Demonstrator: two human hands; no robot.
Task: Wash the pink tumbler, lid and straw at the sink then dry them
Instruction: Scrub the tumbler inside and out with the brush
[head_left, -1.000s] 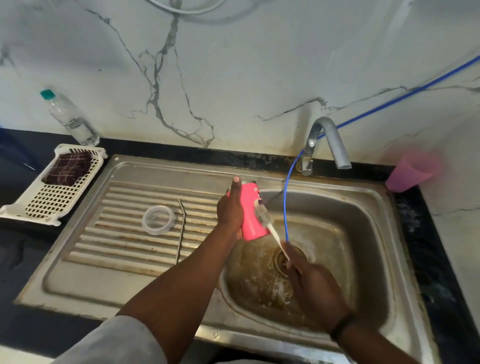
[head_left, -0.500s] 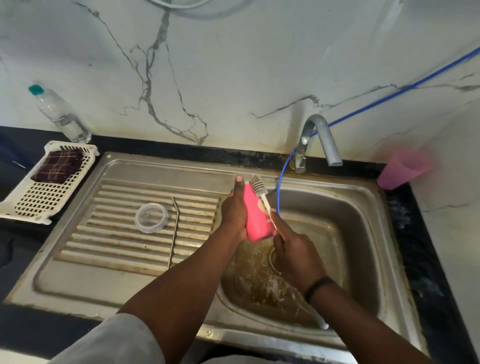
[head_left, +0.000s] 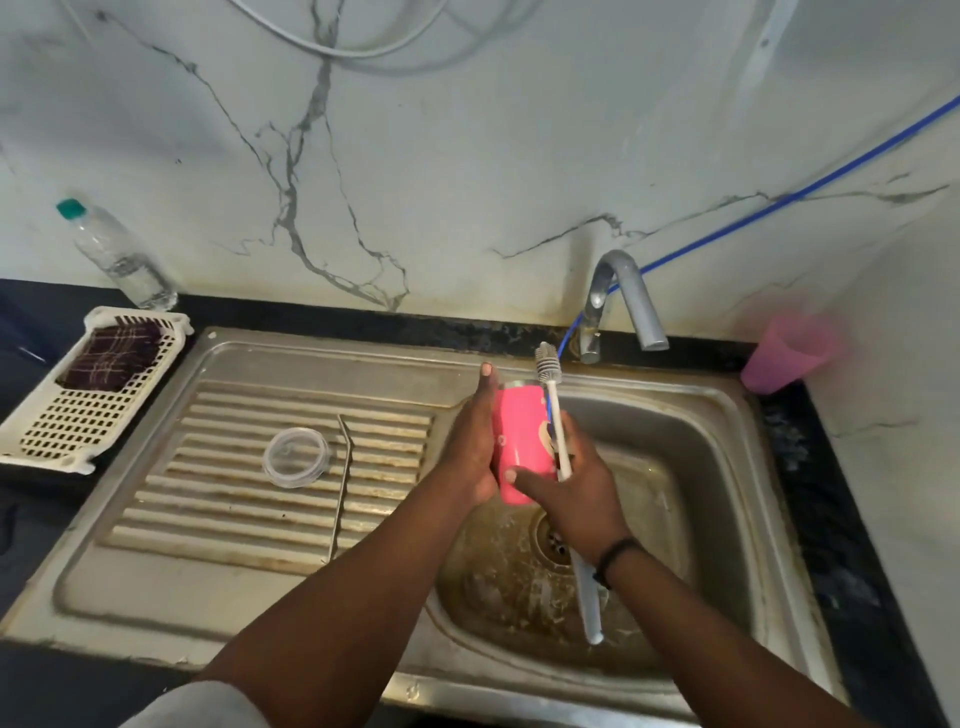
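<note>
The pink tumbler (head_left: 519, 441) sits upright over the sink (head_left: 727, 467) basin, left hand (head_left: 470, 447) cupping it so drips fall in. Right hand (head_left: 571, 488) grips the bottle brush (head_left: 553, 405), bristles above the tumbler's rim, probably to scrub inside.

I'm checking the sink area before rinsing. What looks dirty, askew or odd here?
The basin is stained brown around the drain, and rusty streaks run along the drainboard ridges. The pink cup by the tap leans against the wall. The lid and straw lie flat, undisturbed.
</note>
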